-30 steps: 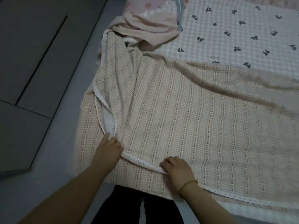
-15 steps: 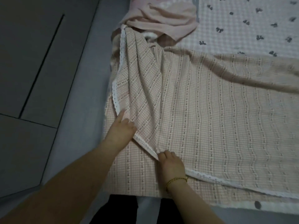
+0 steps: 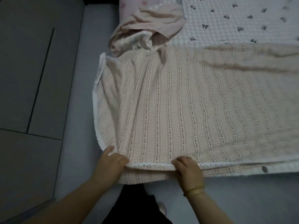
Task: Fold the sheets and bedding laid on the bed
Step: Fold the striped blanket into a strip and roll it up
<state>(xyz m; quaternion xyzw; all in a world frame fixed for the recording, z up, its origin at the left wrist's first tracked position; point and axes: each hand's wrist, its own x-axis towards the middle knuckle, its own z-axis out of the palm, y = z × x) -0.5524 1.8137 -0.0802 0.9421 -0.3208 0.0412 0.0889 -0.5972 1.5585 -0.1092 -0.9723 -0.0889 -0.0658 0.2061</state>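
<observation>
A beige checked blanket (image 3: 186,107) with a white lace trim lies doubled over on the bed, its upper layer reaching almost to the near edge. My left hand (image 3: 110,164) grips the lace-trimmed edge at the near left corner, fingers curled over the fabric. My right hand (image 3: 188,168), with a gold bracelet on the wrist, grips the same trimmed edge a little to the right. The left side of the blanket bulges in loose folds.
A crumpled pink cloth (image 3: 150,21) lies at the far left of the bed. A white bedsheet with small dark bows (image 3: 242,25) covers the mattress beyond. Grey floor (image 3: 32,78) runs along the left. My dark-clothed legs stand against the bed's near edge.
Both hands have pulled the lace-trimmed upper layer toward me and to the left, so its edge now runs straight near the lower layer's near edge. The diagonal fold has flattened.
</observation>
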